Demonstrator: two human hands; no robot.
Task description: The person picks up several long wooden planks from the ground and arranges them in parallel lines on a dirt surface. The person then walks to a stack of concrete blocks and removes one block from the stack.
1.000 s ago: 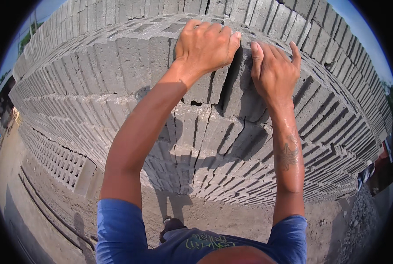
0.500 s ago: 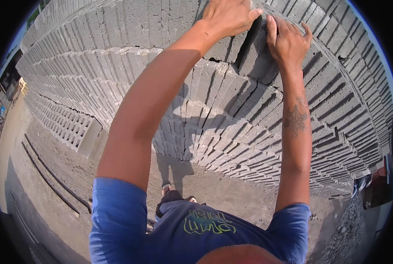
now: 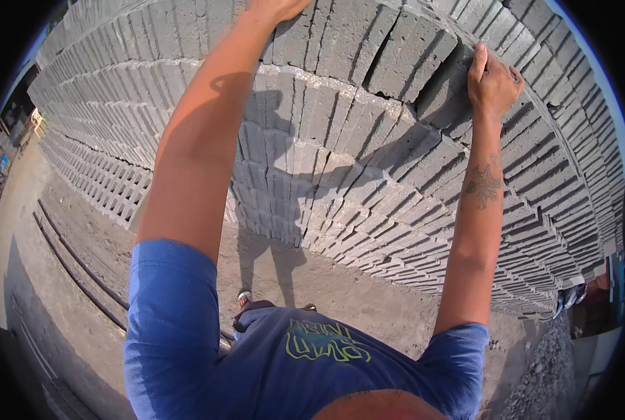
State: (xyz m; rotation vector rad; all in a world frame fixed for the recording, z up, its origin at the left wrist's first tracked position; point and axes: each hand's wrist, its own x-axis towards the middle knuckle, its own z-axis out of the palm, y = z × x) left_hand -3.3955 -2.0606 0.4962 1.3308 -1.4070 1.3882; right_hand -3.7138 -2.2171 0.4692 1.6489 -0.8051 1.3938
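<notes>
Grey concrete blocks stand on edge in stacked rows, forming a tall curved wall. My left hand (image 3: 279, 8) is at the top edge of the view, over the upper row beside a concrete block (image 3: 295, 42); its fingers are mostly cut off by the frame. My right hand (image 3: 495, 82) is closed over the upper edge of a shaded concrete block (image 3: 446, 101), thumb up and fingers curled behind it. A dark gap separates that block from a sunlit, slightly tilted block (image 3: 418, 56) to its left. Both arms reach up and forward.
Hollow blocks (image 3: 109, 185) are stacked low at the left. Two long dark rods (image 3: 81, 262) lie on the dirt ground (image 3: 368, 294). Gravel (image 3: 547, 364) is heaped at the lower right. More block rows (image 3: 571, 84) rise at the far right.
My hands have moved apart: the left shifted left and up, partly out of view, and the right shifted right and slightly down. The view has shifted somewhat too.
</notes>
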